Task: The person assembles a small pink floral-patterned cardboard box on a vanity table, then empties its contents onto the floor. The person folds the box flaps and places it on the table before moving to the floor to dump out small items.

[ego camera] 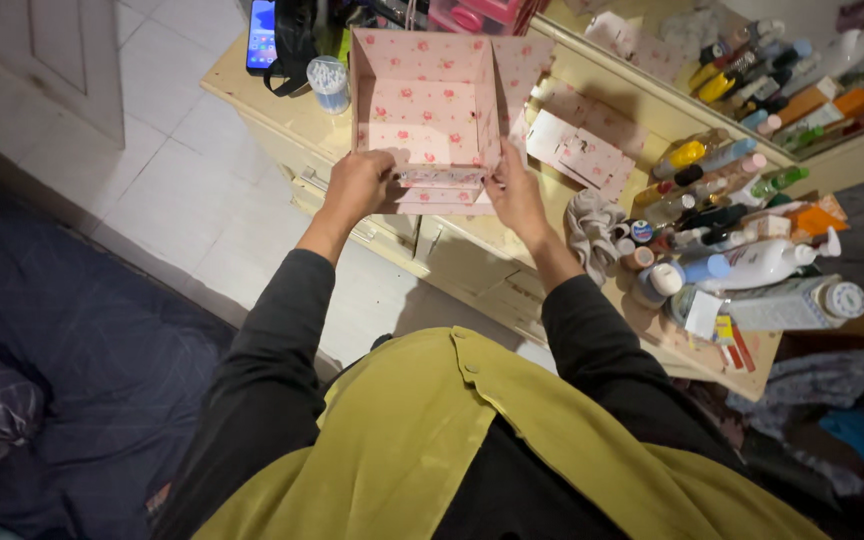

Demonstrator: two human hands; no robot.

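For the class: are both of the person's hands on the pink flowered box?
Yes: the left hand and the right hand each grip the near edge of the pink flowered box.

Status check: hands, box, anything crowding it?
Left hand and right hand grip pink floral box by its near edge. Bottles and cloth crowd right.

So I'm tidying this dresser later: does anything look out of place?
Yes: a large white pump bottle lies on its side among upright bottles, and a grey crumpled cloth sits bunched beside them.
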